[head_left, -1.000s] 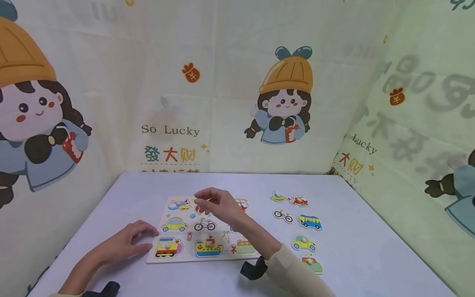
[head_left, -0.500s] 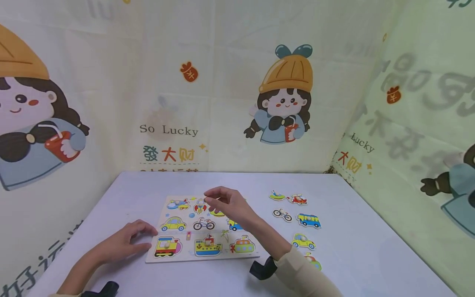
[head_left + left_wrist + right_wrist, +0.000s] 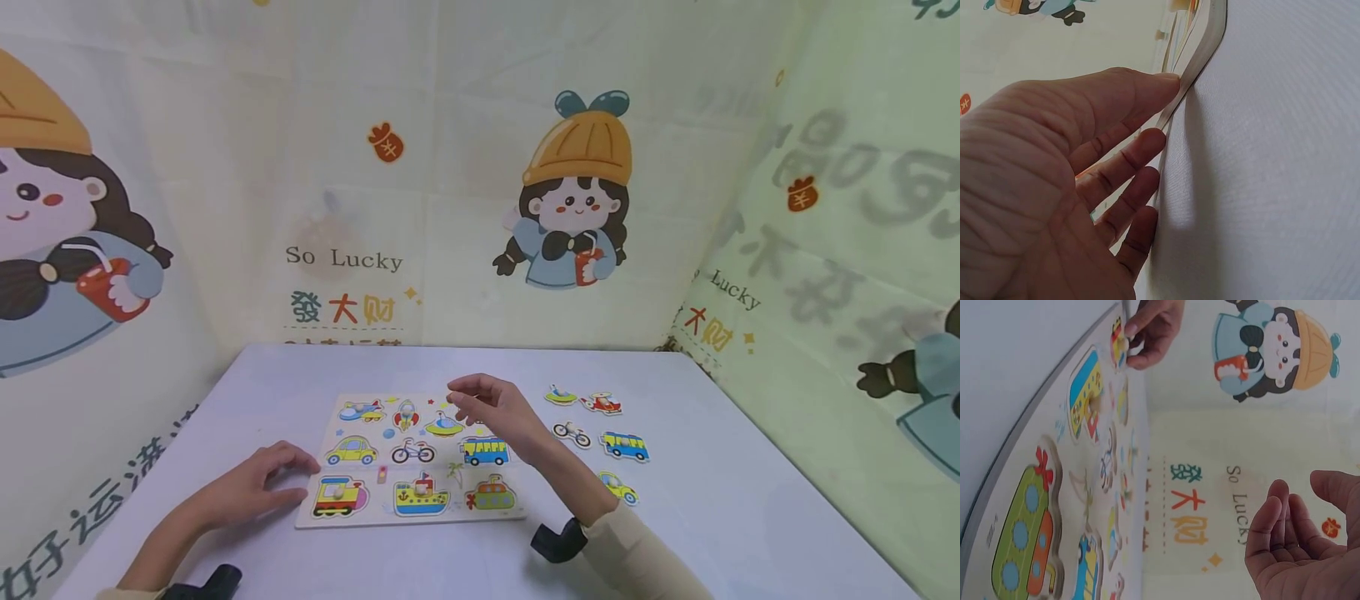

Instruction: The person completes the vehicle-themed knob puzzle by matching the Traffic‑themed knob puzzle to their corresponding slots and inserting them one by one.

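A wooden peg puzzle board (image 3: 380, 502) printed with vehicles lies flat on the table. My left hand (image 3: 251, 490) rests at its left edge, with the thumb (image 3: 1141, 94) touching the board's side and the fingers loosely extended. Above the board's back right part hovers my right hand (image 3: 501, 410), fingers loosely bent and nothing between them; it covers the helicopter picture. Knobbed pieces such as the train (image 3: 339, 497) and the ship (image 3: 422, 497) sit in the board. The submarine slot (image 3: 1019, 531) shows as an unfilled recess in the right wrist view.
Loose pieces lie right of the board: a flying saucer (image 3: 560, 395), a helicopter (image 3: 603, 403), a bicycle (image 3: 572, 434), a bus (image 3: 625, 446) and a car (image 3: 621, 489), partly behind my right forearm. A printed cloth (image 3: 465, 208) stands behind the white table (image 3: 750, 517).
My right hand has moved to the right over the board, uncovering the rocket, saucer and bus pictures. Its forearm now hides the loose submarine. My left hand has stayed put.
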Motion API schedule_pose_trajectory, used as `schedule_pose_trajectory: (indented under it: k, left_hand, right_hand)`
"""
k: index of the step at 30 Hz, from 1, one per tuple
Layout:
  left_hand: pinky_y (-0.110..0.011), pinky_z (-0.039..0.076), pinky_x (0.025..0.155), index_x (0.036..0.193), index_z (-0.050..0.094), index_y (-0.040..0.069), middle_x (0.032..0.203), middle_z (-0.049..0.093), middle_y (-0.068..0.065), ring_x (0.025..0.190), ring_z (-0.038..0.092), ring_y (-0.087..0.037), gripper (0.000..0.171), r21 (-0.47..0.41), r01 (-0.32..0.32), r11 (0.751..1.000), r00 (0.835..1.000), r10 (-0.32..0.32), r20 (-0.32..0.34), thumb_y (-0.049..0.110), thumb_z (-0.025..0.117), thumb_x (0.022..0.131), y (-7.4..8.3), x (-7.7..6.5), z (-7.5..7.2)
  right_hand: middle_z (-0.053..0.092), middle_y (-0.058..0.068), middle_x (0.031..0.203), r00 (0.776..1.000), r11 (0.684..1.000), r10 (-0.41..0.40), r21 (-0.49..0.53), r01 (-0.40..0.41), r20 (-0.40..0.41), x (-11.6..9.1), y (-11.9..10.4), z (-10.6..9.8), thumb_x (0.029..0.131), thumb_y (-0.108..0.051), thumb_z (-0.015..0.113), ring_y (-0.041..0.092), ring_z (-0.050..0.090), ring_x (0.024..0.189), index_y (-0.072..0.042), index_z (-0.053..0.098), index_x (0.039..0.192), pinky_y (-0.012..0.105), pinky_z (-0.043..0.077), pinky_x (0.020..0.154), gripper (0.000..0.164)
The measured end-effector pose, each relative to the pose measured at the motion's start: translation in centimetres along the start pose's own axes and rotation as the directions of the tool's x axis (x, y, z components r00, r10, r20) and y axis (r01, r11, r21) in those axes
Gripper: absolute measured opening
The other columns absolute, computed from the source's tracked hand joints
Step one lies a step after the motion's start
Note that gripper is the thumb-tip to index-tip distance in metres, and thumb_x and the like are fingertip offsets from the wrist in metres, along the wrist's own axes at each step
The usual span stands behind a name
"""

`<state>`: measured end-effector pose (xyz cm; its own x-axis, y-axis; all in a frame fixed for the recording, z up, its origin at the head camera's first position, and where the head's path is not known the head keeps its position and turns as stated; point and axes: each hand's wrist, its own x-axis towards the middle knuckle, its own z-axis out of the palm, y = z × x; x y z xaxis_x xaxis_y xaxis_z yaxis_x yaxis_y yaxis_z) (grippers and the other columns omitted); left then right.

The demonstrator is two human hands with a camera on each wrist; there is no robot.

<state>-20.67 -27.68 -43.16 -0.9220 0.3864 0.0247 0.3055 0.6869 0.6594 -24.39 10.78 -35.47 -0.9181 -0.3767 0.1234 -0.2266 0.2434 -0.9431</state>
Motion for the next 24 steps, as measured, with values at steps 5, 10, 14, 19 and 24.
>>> schedule_pose_trajectory:
  k: [5,10,14,19,24]
  left_hand:
    - [-0.048,0.049,0.103,0.117,0.065,0.017,0.121,0.062,0.002,0.118,0.053,-0.028,0.035,0.028,0.001,1.0,1.0,-0.001,0.002,0.026,0.081,0.087,0.0,0.0,0.0]
    - [-0.041,0.05,0.1,0.117,0.065,0.016,0.121,0.062,0.003,0.118,0.053,-0.027,0.036,0.023,0.004,1.0,1.0,-0.005,0.006,0.027,0.081,0.087,0.1,0.0,0.0]
    - [-0.045,0.05,0.101,0.117,0.065,0.015,0.121,0.062,0.001,0.119,0.053,-0.028,0.036,0.012,0.013,1.0,1.0,-0.013,0.01,0.025,0.081,0.087,0.2,0.0,-0.1]
    - [-0.056,0.048,0.103,0.118,0.065,0.014,0.121,0.062,0.0,0.119,0.053,-0.028,0.036,0.008,0.01,1.0,1.0,-0.01,0.007,0.024,0.081,0.087,0.2,0.1,0.0]
    - [-0.055,0.048,0.102,0.117,0.065,0.015,0.121,0.062,0.0,0.119,0.053,-0.029,0.035,0.016,0.004,1.0,1.0,-0.004,0.002,0.024,0.081,0.087,0.3,-0.1,0.1]
  right_hand:
    - [0.071,0.008,0.121,0.999,1.0,0.028,0.016,-0.027,-0.043,-0.2,0.2,-1.4,0.099,-0.032,0.069,0.027,0.067,0.102,-0.011,0.066,0.129,0.042,0.056,0.093,0.037]
    - [0.071,0.007,0.12,0.995,0.999,0.036,0.02,-0.034,-0.089,-0.4,0.3,-2.8,0.099,-0.03,0.069,0.026,0.068,0.101,-0.009,0.065,0.131,0.045,0.054,0.097,0.039]
    - [0.071,0.008,0.121,0.993,0.999,0.05,-0.001,-0.05,-0.11,-0.7,0.5,-3.7,0.098,-0.032,0.07,0.024,0.068,0.096,-0.011,0.064,0.132,0.038,0.054,0.095,0.04]
    - [0.069,0.014,0.123,0.989,0.998,0.054,-0.015,-0.056,-0.139,-1.1,1.2,-4.9,0.098,-0.032,0.071,0.025,0.068,0.097,-0.011,0.066,0.13,0.032,0.054,0.09,0.038]
    - [0.07,0.011,0.119,0.985,0.998,0.047,-0.03,-0.053,-0.165,-1.5,2.0,-5.8,0.097,-0.032,0.072,0.024,0.067,0.096,-0.01,0.066,0.129,0.034,0.054,0.09,0.039]
